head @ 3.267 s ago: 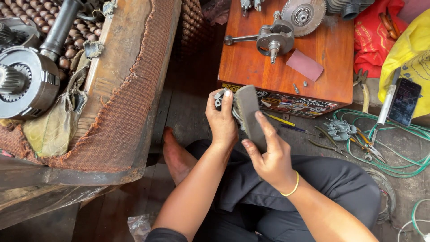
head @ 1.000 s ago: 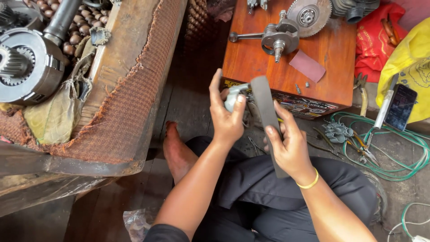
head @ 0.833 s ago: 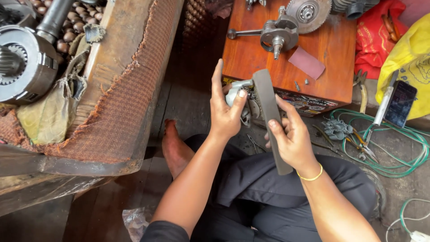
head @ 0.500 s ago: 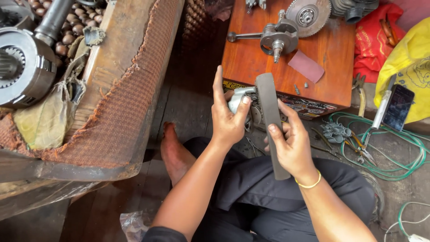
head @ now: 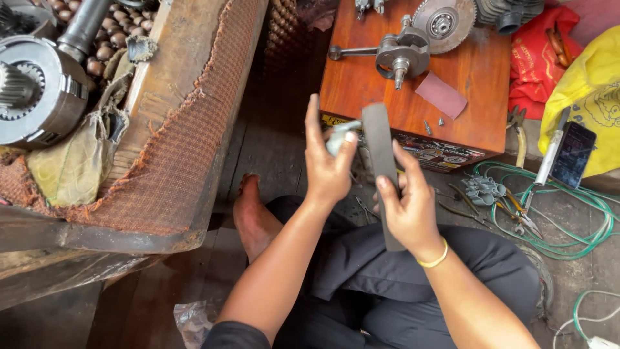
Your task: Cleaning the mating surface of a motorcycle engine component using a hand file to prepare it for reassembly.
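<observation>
Cluttered workshop floor; right hand (head: 410,210) grips grey sanding block (head: 382,171) upright, left hand (head: 327,165) pinches small metal part (head: 337,134) against it for rubbing.

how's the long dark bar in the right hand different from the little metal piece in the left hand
The dark bar is long, flat and matte grey-black; the metal piece is short, pale and shiny. The bar stands nearly upright, reaching above and below the right hand, while the metal piece is mostly hidden by the left hand, pinched at the fingertips. Both are held up in front of the wooden box.
</observation>
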